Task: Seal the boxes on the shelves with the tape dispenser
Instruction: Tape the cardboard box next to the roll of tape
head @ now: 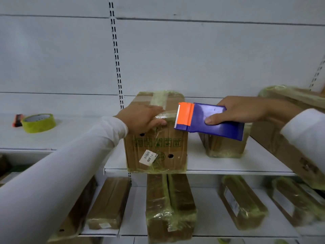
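Head view: left hand [140, 117] presses the box [156, 138], right hand [241, 110] grips the dispenser [209, 121], its tape roll hidden.

Box [156, 147] sticker [148, 157]: "6900 1-4", approx.

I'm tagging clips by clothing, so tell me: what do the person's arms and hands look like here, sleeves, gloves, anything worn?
Both arms are covered by long, plain white sleeves that end at the wrists. The left sleeve looks smooth and close-fitting, with no visible print or logo; the right sleeve shows only its cuff end at the frame edge. The left hand and right hand are bare: no gloves, and no rings or watch visible.
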A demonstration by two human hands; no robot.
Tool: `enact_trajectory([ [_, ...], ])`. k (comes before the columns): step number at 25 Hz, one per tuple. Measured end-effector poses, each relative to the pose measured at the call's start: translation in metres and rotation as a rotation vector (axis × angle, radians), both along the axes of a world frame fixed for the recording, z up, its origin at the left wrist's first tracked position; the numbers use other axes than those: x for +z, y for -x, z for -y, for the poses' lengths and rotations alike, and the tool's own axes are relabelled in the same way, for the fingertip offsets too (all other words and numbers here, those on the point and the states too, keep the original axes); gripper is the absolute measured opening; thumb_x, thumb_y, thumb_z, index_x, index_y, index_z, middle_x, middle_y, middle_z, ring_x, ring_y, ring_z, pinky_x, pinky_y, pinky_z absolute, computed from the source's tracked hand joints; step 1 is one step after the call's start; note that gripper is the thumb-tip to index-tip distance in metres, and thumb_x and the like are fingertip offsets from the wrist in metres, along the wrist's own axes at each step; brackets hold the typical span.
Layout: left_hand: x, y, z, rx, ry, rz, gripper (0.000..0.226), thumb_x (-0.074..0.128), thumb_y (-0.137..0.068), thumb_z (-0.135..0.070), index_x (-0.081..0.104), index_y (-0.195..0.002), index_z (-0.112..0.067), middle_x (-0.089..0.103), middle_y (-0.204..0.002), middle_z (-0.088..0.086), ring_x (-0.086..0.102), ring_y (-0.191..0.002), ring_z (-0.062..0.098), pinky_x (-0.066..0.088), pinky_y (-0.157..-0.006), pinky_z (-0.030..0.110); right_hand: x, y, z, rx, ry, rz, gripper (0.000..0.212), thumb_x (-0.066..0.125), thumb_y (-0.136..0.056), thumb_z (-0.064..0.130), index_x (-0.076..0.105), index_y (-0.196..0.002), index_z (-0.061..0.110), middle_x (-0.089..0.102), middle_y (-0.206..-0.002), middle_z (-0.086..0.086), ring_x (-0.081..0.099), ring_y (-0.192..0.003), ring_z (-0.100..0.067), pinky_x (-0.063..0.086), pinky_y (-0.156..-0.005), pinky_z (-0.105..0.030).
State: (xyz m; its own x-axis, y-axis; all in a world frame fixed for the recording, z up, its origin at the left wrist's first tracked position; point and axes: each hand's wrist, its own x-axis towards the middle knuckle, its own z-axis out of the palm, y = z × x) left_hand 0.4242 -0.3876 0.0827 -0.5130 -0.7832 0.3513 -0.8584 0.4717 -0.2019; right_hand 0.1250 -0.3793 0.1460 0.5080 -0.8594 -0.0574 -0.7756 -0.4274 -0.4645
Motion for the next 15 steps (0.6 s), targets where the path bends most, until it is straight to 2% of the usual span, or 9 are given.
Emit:
enact_trajectory([
  [6, 0.002, -0.008, -0.002, -0.091, 0.006, -0.062, 0.06, 0.025, -0.088, -0.064, 0.051, -0.126, -0.025, 0.066, -0.11, 0.004, 0.06, -0.097, 0.026, 0.046, -0.081, 0.034, 0.01, 0.032, -0.006, -0.041, 0.047, -0.056, 0.045, 0.063, -0.061, 0.079, 0.07, -0.066, 0.034, 0.07, -0.06, 0.007, 0.061, -0.047, -0.003, 0.041, -0.046, -0.013],
  [8, 0.002, -0.003, -0.002, -0.1, 0.007, -0.059, 0.063, 0.024, -0.087, -0.067, 0.052, -0.124, -0.024, 0.066, -0.11, 0.003, 0.06, -0.097, 0.026, 0.045, -0.08, 0.034, 0.006, 0.039, -0.005, -0.087, 0.046, -0.074, 0.046, 0.069, -0.06, 0.08, 0.07, -0.068, 0.034, 0.071, -0.061, 0.006, 0.062, -0.047, -0.003, 0.041, -0.044, -0.013],
  [11, 0.0, 0.001, -0.003, -0.037, 0.007, -0.055, 0.063, 0.025, -0.087, -0.068, 0.052, -0.123, -0.025, 0.064, -0.109, 0.003, 0.058, -0.098, 0.025, 0.045, -0.082, 0.035, -0.015, 0.034, 0.006, -0.106, 0.06, -0.055, 0.055, 0.063, -0.056, 0.076, 0.071, -0.067, 0.023, 0.07, -0.059, 0.005, 0.06, -0.046, -0.003, 0.043, -0.052, -0.02],
  [13, -0.002, 0.002, -0.005, 0.006, 0.013, -0.054, 0.06, 0.028, -0.087, -0.067, 0.053, -0.12, -0.024, 0.063, -0.106, 0.003, 0.057, -0.096, 0.025, 0.042, -0.077, 0.033, -0.026, 0.031, 0.011, -0.126, 0.051, -0.031, 0.063, 0.062, -0.052, 0.075, 0.07, -0.071, 0.016, 0.071, -0.062, 0.003, 0.06, -0.048, -0.005, 0.044, -0.059, -0.028],
  [15, 0.002, 0.01, -0.005, 0.046, 0.019, -0.011, 0.062, 0.029, -0.086, -0.07, 0.056, -0.113, -0.02, 0.064, -0.105, 0.004, 0.059, -0.093, 0.026, 0.04, -0.072, 0.032, -0.03, 0.034, 0.012, -0.141, 0.04, -0.027, 0.064, 0.063, -0.052, 0.075, 0.069, -0.071, 0.014, 0.071, -0.063, 0.002, 0.061, -0.049, -0.006, 0.044, -0.06, -0.03],
])
